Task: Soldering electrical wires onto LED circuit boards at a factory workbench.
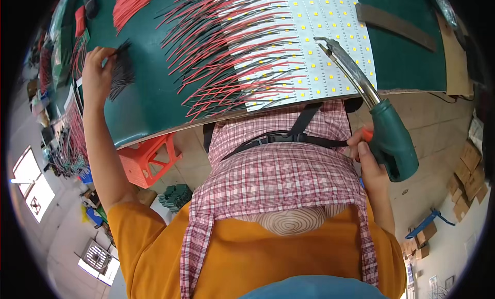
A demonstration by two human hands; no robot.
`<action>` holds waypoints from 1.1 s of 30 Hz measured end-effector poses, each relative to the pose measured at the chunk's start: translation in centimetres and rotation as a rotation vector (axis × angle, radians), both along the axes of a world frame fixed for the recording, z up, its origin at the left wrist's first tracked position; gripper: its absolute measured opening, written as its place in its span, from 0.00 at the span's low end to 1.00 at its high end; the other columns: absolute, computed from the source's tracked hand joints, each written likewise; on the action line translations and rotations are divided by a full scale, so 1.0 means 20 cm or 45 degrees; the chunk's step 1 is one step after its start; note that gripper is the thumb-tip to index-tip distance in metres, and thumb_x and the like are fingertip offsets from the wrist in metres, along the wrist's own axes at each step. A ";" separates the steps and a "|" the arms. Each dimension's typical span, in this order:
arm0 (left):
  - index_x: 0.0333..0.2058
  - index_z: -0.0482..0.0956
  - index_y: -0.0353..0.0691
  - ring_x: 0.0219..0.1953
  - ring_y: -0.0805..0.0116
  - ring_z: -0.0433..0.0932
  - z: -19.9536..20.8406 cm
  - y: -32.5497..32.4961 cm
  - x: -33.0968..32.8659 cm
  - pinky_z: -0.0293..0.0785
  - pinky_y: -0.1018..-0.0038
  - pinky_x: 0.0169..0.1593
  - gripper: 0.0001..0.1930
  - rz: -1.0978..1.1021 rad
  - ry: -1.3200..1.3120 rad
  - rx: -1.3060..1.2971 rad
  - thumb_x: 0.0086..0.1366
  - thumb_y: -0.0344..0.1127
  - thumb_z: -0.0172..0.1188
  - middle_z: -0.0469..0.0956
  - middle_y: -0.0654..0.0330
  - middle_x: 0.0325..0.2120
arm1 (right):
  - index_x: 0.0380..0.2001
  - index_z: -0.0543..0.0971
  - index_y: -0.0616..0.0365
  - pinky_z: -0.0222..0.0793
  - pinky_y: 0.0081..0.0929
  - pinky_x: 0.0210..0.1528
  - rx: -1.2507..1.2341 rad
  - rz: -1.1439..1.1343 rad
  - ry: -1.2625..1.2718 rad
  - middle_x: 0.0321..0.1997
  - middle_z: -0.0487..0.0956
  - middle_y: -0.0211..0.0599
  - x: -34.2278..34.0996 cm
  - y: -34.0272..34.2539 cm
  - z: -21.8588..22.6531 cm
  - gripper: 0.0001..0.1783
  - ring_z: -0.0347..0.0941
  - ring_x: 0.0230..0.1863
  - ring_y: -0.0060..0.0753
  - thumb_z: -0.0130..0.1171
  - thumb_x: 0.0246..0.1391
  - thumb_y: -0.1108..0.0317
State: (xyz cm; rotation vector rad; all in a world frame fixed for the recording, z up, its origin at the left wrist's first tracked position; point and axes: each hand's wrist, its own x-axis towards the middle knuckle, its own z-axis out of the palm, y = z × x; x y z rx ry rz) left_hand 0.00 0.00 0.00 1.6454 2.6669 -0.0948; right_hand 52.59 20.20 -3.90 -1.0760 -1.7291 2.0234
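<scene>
one green-handled soldering gun (pixel 394 136): right hand (pixel 368 157) clamped on its handle, tip over the led board (pixel 337 67), presumably held so for aim. one pile of black wires (pixel 122 78): at the left hand's (pixel 98 69) fingertips, likely laid there for easy reach; whether pinched or merely touched, cannot tell.

Bright light leaves a pale sheen on the desk (pixel 147 67). Beyond its left end, a window (pixel 32 184) glares white. Fisheye distortion bows the desk's near edge.
</scene>
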 end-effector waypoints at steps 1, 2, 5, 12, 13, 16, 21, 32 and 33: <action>0.42 0.82 0.37 0.45 0.60 0.76 0.00 0.02 0.01 0.70 0.71 0.49 0.11 0.006 -0.008 0.047 0.61 0.28 0.60 0.80 0.58 0.37 | 0.52 0.70 0.60 0.70 0.22 0.35 0.002 -0.018 0.009 0.35 0.78 0.36 -0.01 0.00 0.02 0.17 0.70 0.30 0.20 0.54 0.60 0.74; 0.40 0.83 0.36 0.43 0.61 0.76 0.00 0.02 0.01 0.71 0.71 0.47 0.09 0.011 -0.016 0.093 0.60 0.28 0.61 0.81 0.59 0.35 | 0.49 0.73 0.60 0.71 0.21 0.35 0.004 -0.036 0.020 0.34 0.78 0.33 -0.02 -0.01 0.04 0.15 0.71 0.31 0.18 0.55 0.58 0.78; 0.36 0.83 0.36 0.41 0.61 0.77 -0.10 0.05 0.08 0.71 0.71 0.46 0.07 0.040 -0.042 0.151 0.60 0.29 0.62 0.81 0.59 0.34 | 0.49 0.73 0.61 0.70 0.21 0.35 0.059 -0.028 -0.022 0.34 0.78 0.32 0.04 0.03 0.04 0.15 0.71 0.30 0.17 0.55 0.58 0.78; 0.35 0.83 0.38 0.41 0.61 0.78 -0.09 0.03 0.03 0.72 0.71 0.45 0.06 0.073 -0.094 0.128 0.59 0.31 0.63 0.82 0.59 0.34 | 0.50 0.73 0.61 0.70 0.21 0.35 0.052 -0.028 0.006 0.34 0.78 0.33 0.05 0.03 0.01 0.16 0.71 0.31 0.17 0.55 0.58 0.78; 0.36 0.83 0.38 0.41 0.61 0.78 -0.07 0.02 0.04 0.72 0.70 0.45 0.06 0.058 -0.049 0.146 0.60 0.31 0.63 0.82 0.59 0.34 | 0.50 0.73 0.62 0.70 0.21 0.35 0.057 -0.020 0.018 0.34 0.78 0.33 0.05 0.04 0.01 0.16 0.71 0.30 0.18 0.55 0.58 0.77; 0.38 0.83 0.40 0.42 0.61 0.77 0.02 0.07 0.14 0.71 0.68 0.45 0.07 -0.080 0.162 0.046 0.61 0.31 0.60 0.81 0.60 0.34 | 0.50 0.73 0.62 0.70 0.21 0.35 0.063 -0.015 0.013 0.34 0.78 0.33 0.05 0.05 0.01 0.16 0.71 0.30 0.18 0.55 0.58 0.77; 0.31 0.78 0.42 0.40 0.62 0.76 0.12 0.37 0.53 0.69 0.68 0.47 0.05 -0.636 0.637 -0.448 0.55 0.29 0.57 0.76 0.62 0.31 | 0.48 0.74 0.62 0.71 0.21 0.35 0.021 -0.098 0.038 0.34 0.78 0.33 0.03 0.02 0.03 0.14 0.72 0.31 0.18 0.55 0.57 0.78; 0.39 0.82 0.39 0.31 0.62 0.76 0.09 0.49 1.01 0.73 0.70 0.33 0.15 -0.604 -0.100 0.215 0.50 0.25 0.59 0.76 0.61 0.27 | 0.38 0.78 0.63 0.73 0.23 0.35 0.043 0.060 0.060 0.35 0.81 0.38 0.20 0.02 0.00 0.07 0.77 0.35 0.26 0.58 0.55 0.77; 0.40 0.82 0.39 0.30 0.62 0.77 0.04 0.50 1.12 0.74 0.70 0.32 0.16 -0.667 -0.227 0.327 0.50 0.25 0.59 0.78 0.61 0.27 | 0.38 0.78 0.63 0.73 0.23 0.35 0.027 0.071 0.070 0.35 0.81 0.38 0.20 0.02 -0.01 0.07 0.77 0.35 0.26 0.58 0.55 0.77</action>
